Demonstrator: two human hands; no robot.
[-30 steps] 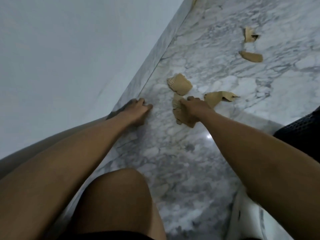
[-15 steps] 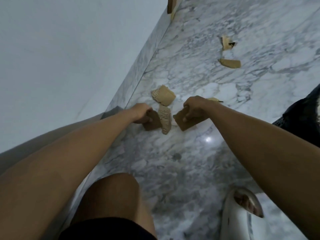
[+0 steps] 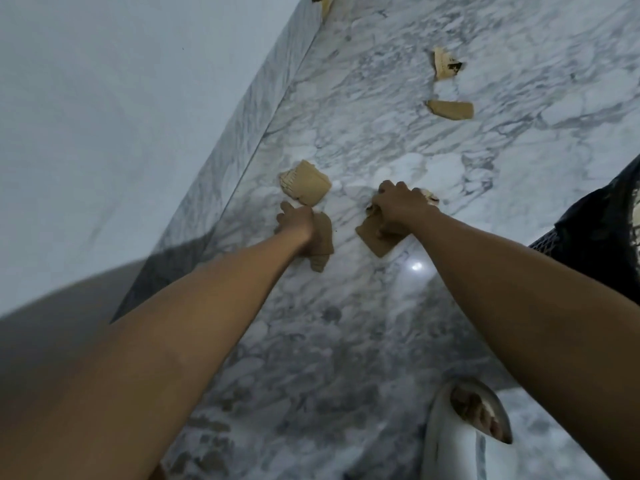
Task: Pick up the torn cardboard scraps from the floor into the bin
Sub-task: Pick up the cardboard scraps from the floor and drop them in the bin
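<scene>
Head view: two loose scraps (image 3: 449,88) beyond black mesh bin (image 3: 595,237).

On the grey-veined marble floor (image 3: 398,323), my left hand (image 3: 294,221) grips a tan torn cardboard scrap (image 3: 320,251) near the wall edge; my right hand (image 3: 398,206) grips another brown cardboard scrap (image 3: 375,240) beside it. A ridged cardboard piece (image 3: 306,183) lies just beyond my left hand.
</scene>
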